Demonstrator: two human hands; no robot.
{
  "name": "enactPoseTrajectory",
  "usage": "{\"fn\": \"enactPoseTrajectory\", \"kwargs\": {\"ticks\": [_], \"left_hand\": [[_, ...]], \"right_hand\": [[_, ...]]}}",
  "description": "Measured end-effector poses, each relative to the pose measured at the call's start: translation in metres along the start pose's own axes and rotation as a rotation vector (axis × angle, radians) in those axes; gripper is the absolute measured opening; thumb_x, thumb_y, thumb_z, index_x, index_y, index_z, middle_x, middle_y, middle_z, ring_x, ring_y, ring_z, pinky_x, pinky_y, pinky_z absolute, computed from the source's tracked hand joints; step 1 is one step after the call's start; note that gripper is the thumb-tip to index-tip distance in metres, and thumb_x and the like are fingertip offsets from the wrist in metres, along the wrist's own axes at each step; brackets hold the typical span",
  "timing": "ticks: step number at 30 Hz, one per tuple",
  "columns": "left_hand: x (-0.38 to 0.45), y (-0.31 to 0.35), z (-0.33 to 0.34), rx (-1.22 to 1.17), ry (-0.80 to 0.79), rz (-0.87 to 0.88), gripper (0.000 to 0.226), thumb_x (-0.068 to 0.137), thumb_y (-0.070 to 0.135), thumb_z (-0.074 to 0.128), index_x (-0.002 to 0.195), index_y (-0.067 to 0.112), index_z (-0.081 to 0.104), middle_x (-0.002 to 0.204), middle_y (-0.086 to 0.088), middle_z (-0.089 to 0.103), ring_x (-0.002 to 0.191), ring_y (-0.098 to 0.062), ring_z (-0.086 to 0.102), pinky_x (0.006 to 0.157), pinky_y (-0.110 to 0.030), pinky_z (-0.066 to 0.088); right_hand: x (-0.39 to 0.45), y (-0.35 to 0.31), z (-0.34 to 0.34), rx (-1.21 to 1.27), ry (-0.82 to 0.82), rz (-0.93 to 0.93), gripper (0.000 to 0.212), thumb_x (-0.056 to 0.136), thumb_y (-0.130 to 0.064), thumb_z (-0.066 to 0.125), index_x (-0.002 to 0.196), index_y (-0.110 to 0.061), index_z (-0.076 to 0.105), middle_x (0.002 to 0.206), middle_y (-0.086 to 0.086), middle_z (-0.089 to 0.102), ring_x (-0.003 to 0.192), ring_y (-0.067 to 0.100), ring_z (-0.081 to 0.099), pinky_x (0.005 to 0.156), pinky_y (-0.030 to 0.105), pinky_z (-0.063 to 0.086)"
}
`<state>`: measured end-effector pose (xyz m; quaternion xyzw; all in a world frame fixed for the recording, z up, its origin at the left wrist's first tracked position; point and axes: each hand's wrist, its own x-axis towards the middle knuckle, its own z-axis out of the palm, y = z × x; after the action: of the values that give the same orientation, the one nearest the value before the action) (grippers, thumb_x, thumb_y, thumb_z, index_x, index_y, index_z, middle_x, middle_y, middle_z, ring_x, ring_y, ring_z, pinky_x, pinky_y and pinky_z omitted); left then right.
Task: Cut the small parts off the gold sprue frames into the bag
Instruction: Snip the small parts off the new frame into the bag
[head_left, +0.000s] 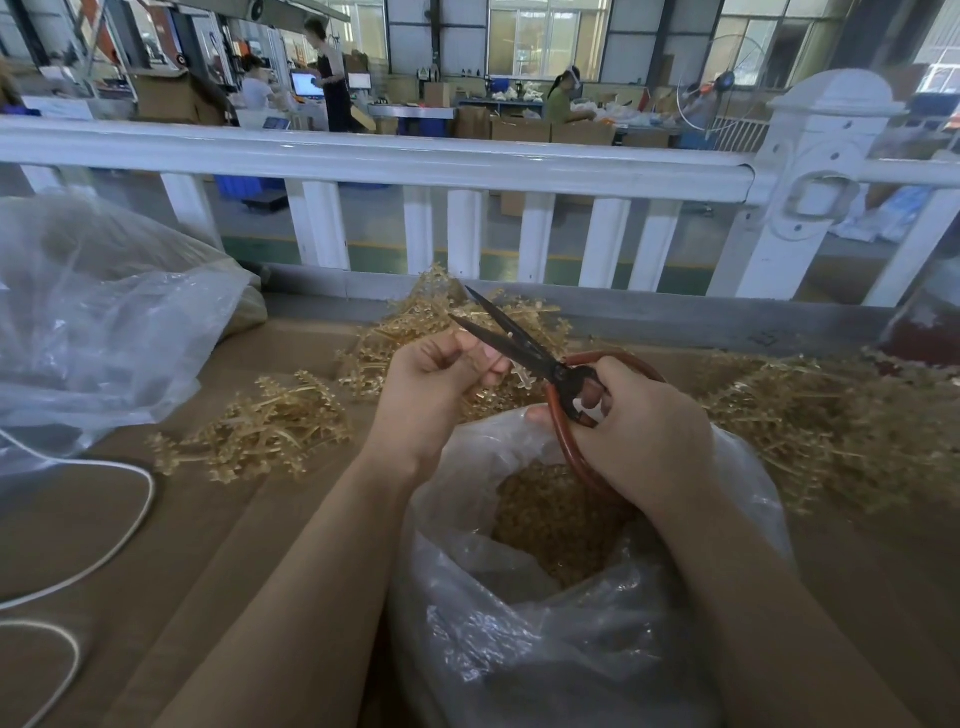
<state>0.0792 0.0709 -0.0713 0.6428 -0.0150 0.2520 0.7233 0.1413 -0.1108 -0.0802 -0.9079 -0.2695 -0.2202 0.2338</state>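
A gold sprue frame is pinched in the left hand above the bag; scissors, blades apart, are gripped by the right hand.

1. Both bare forearms reach forward from the bottom of the view, converging toward the middle.
2. The left hand is raised with its back to the camera, fingers curled inward and thumb pinched against them.
3. The right hand sits just beside it, slightly lower, its fingers wrapped in a closed grip.
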Motion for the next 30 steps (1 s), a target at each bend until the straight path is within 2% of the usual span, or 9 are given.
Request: {"fn": "enactPoseTrajectory", "kwargs": {"ticks": [4, 8, 12, 15, 17, 20, 23, 27, 30], "left_hand": [[0.0003, -0.0011, -0.0002, -0.013, 0.006, 0.009, 0.018, 0.093, 0.000, 0.061, 0.083, 0.010, 0.071, 0.073, 0.001, 0.071, 0.067, -0.006, 0.062, 0.066, -0.016, 0.050], [0.0013, -0.0008, 0.0021, -0.081, 0.038, 0.021, 0.005, 0.090, -0.010, 0.059, 0.093, -0.008, 0.063, 0.072, -0.006, 0.069, 0.065, -0.009, 0.063, 0.066, -0.018, 0.051], [0.0010, -0.0009, 0.0021, -0.116, 0.060, 0.006, 0.013, 0.092, -0.010, 0.056, 0.103, -0.016, 0.058, 0.074, -0.014, 0.060, 0.064, -0.013, 0.058, 0.067, -0.022, 0.047], [-0.0001, 0.0008, 0.0023, -0.145, 0.045, -0.036, 0.006, 0.092, -0.007, 0.055, 0.089, -0.006, 0.060, 0.076, -0.012, 0.057, 0.067, -0.015, 0.052, 0.068, -0.024, 0.043], [0.0001, 0.0005, 0.0020, -0.175, 0.053, -0.056, 0.016, 0.091, -0.006, 0.057, 0.079, 0.004, 0.062, 0.078, -0.011, 0.057, 0.067, -0.015, 0.050, 0.070, -0.025, 0.041], [0.0005, -0.0009, 0.0006, -0.213, 0.078, -0.091, 0.009, 0.088, -0.004, 0.062, 0.084, 0.004, 0.065, 0.077, -0.007, 0.062, 0.067, -0.013, 0.055, 0.073, -0.026, 0.044], [0.0013, -0.0024, -0.0023, -0.203, 0.073, -0.101, 0.005, 0.087, -0.003, 0.063, 0.090, 0.001, 0.066, 0.076, -0.005, 0.064, 0.067, -0.012, 0.057, 0.074, -0.026, 0.046], [0.0010, -0.0038, -0.0042, -0.154, 0.051, -0.072, 0.012, 0.090, -0.008, 0.057, 0.086, 0.000, 0.065, 0.077, -0.009, 0.062, 0.072, -0.016, 0.056, 0.076, -0.029, 0.044], [0.0006, -0.0050, -0.0030, -0.137, 0.022, -0.065, 0.014, 0.090, -0.010, 0.054, 0.086, -0.001, 0.064, 0.076, -0.010, 0.061, 0.075, -0.020, 0.054, 0.076, -0.029, 0.044]], "right_hand": [[0.0002, -0.0008, -0.0003, 0.007, 0.028, 0.007, 0.061, 0.066, -0.091, 0.042, 0.076, -0.031, 0.052, 0.059, -0.022, 0.045, 0.055, 0.001, 0.043, 0.050, 0.017, 0.029], [-0.0001, 0.0016, 0.0013, -0.003, 0.040, 0.009, 0.067, 0.065, -0.094, 0.032, 0.075, -0.031, 0.051, 0.059, -0.022, 0.047, 0.052, -0.003, 0.041, 0.049, 0.016, 0.028], [-0.0013, 0.0031, 0.0027, 0.010, 0.054, -0.015, 0.069, 0.067, -0.093, 0.033, 0.076, -0.028, 0.055, 0.060, -0.017, 0.053, 0.054, 0.005, 0.049, 0.050, 0.019, 0.034], [-0.0016, 0.0032, 0.0030, 0.018, 0.060, -0.028, 0.073, 0.067, -0.093, 0.032, 0.076, -0.025, 0.057, 0.061, -0.015, 0.055, 0.055, 0.008, 0.053, 0.053, 0.024, 0.042], [-0.0014, 0.0024, 0.0029, 0.020, 0.054, -0.029, 0.077, 0.067, -0.093, 0.032, 0.079, -0.024, 0.061, 0.064, -0.015, 0.059, 0.057, 0.010, 0.055, 0.056, 0.025, 0.047], [-0.0011, 0.0025, 0.0031, 0.006, 0.032, -0.025, 0.079, 0.067, -0.094, 0.035, 0.083, -0.022, 0.065, 0.065, -0.014, 0.062, 0.058, 0.009, 0.056, 0.055, 0.023, 0.046], [-0.0014, 0.0037, 0.0024, 0.007, 0.029, -0.036, 0.077, 0.068, -0.094, 0.036, 0.084, -0.024, 0.065, 0.067, -0.016, 0.061, 0.057, 0.006, 0.053, 0.053, 0.014, 0.037], [-0.0010, 0.0024, 0.0016, 0.004, 0.051, -0.060, 0.072, 0.070, -0.094, 0.035, 0.089, -0.030, 0.062, 0.077, -0.021, 0.061, 0.063, 0.004, 0.053, 0.053, 0.013, 0.034], [-0.0006, 0.0038, 0.0029, 0.001, 0.043, -0.062, 0.068, 0.072, -0.092, 0.040, 0.094, -0.031, 0.062, 0.083, -0.020, 0.063, 0.068, 0.004, 0.054, 0.055, 0.018, 0.038]]}}
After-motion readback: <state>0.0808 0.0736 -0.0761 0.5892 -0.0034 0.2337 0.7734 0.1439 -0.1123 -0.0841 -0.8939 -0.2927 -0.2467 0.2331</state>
